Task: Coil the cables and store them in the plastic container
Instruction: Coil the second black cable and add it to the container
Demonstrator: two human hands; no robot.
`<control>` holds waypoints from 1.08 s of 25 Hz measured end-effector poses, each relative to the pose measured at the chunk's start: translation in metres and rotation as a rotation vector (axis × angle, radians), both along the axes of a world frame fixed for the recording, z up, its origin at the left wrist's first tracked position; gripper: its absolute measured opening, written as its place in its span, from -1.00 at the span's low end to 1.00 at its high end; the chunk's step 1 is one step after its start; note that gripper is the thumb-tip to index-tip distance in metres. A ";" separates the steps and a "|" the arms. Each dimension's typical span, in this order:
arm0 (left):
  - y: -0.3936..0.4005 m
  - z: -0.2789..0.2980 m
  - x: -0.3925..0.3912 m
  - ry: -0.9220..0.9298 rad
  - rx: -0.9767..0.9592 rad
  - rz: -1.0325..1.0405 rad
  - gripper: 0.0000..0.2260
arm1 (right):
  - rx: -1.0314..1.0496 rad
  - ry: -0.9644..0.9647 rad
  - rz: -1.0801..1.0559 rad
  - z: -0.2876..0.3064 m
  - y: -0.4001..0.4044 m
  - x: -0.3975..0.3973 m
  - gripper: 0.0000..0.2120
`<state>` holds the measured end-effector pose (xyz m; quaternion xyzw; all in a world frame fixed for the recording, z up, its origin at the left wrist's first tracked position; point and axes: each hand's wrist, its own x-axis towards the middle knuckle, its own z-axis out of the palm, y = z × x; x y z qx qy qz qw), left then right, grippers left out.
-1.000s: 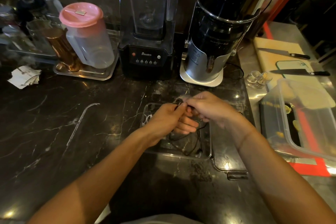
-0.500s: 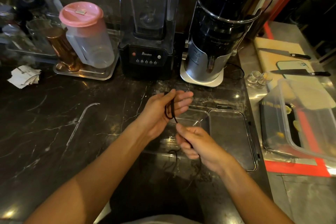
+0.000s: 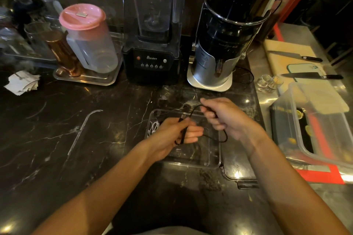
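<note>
A dark marble countertop (image 3: 57, 139) with pale veins fills most of the view, dimly lit, with bright lamp reflections near its front edge; to the right it meets a steel counter (image 3: 267, 139) marked with red tape. Along the back stand a metal tray (image 3: 86, 80) holding a clear pitcher (image 3: 91, 44) with a pink lid and a copper cup (image 3: 63, 53), a black blender (image 3: 152, 30), and a black and silver juicer (image 3: 223, 44). The blender's panel reads "Blenders" above a row of 5 small buttons; the juicer's label is too small to read. On the steel side, 2 knives (image 3: 313, 76) lie on cutting boards behind a large clear tub (image 3: 324, 129). The clear plastic container (image 3: 214, 158) sits open on the marble in front of the person, its lid (image 3: 238, 173) lying just beside it on the right, and a white coiled cable (image 3: 153, 128) rests in its left end. Above the container, the left hand (image 3: 172, 139) pinches several loops of a thin black cable (image 3: 193, 112) between thumb and curled fingers, the loops hanging roughly upright. From there the cable arcs up and to the right into the right hand (image 3: 225, 116), whose fingers are curled round it, and a further loop droops below that hand over the container.
</note>
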<state>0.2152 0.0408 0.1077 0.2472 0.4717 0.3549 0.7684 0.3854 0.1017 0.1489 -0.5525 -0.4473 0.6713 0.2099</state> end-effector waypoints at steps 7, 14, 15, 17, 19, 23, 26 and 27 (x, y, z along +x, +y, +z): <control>0.016 0.010 -0.006 -0.232 0.036 0.280 -0.67 | 0.176 -0.045 0.145 -0.008 -0.066 -0.023 -0.72; 0.013 0.015 -0.001 -0.484 -0.011 0.242 -0.74 | -0.031 0.124 0.134 -0.046 -0.078 -0.004 -0.63; 0.012 0.014 0.000 -0.499 -0.012 0.206 -0.74 | -0.060 0.125 0.162 -0.048 -0.072 0.002 -0.62; 0.009 0.014 -0.002 -0.479 -0.005 0.114 -0.73 | -0.123 0.122 0.248 -0.047 -0.057 0.015 -0.60; 0.007 0.015 -0.004 -0.405 0.019 0.010 -0.73 | -0.156 0.088 0.335 -0.042 -0.041 0.024 -0.60; 0.006 0.019 -0.012 -0.164 0.136 -0.213 -0.71 | -0.153 -0.010 0.428 -0.027 -0.007 0.031 -0.62; 0.008 0.022 -0.011 0.158 0.223 -0.308 -0.70 | -0.059 -0.163 0.447 -0.011 0.008 0.023 -0.64; 0.010 0.022 -0.010 0.243 0.226 -0.291 -0.70 | -0.020 -0.217 0.430 -0.006 0.009 0.017 -0.62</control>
